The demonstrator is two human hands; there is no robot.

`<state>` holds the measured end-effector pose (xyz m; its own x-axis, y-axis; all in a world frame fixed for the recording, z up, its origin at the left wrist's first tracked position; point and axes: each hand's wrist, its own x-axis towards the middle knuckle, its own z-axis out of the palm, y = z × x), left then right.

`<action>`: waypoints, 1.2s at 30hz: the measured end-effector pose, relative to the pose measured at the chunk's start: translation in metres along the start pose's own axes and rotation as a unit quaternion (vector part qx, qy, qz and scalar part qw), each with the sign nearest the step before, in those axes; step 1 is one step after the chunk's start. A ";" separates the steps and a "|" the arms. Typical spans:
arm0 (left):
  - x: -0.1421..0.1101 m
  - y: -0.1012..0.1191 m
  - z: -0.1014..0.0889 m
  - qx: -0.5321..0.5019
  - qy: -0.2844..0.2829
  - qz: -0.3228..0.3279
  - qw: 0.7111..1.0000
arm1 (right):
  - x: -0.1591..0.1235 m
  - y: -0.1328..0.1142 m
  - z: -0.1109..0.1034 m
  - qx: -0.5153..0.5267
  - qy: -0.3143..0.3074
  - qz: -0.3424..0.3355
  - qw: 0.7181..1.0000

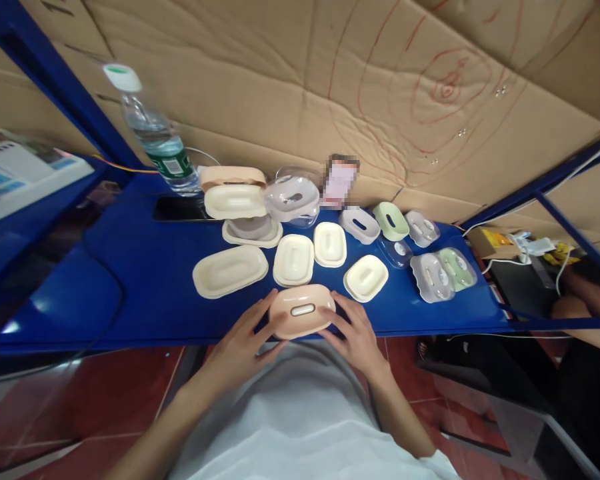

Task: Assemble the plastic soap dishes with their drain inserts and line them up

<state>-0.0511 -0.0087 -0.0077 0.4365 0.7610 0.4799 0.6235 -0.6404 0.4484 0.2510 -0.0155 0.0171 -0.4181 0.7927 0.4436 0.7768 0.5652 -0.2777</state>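
A peach oval soap dish (303,311) with a slot in its middle lies at the near edge of the blue table (145,287). My left hand (245,343) grips its left side and my right hand (356,333) grips its right side, fingers curled around the rim. Just behind it lie several cream oval dishes, one large (230,270), one in the middle (293,260) and one to the right (365,277).
More dishes in cream, clear, grey and green are spread further back and right, some stacked (235,193). A water bottle (155,137) and a dark phone (177,209) stand at back left. Cardboard (330,80) walls the rear. Another person's arm (580,310) is at right.
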 end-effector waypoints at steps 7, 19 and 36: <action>0.003 0.003 -0.003 0.016 0.001 0.004 1.000 | 0.010 0.027 -0.034 0.005 0.008 0.012 1.000; 0.001 0.002 -0.001 0.002 0.009 0.007 1.000 | 0.100 0.164 -0.069 -0.270 -0.103 0.360 0.887; 0.001 -0.002 0.001 0.035 0.012 0.012 0.999 | 0.097 0.168 -0.049 -0.172 -0.053 0.308 0.934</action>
<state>-0.0509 -0.0067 -0.0087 0.4366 0.7429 0.5074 0.6582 -0.6482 0.3828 0.3641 0.1447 0.0551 0.1279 0.9716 0.1991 0.9832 -0.0979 -0.1540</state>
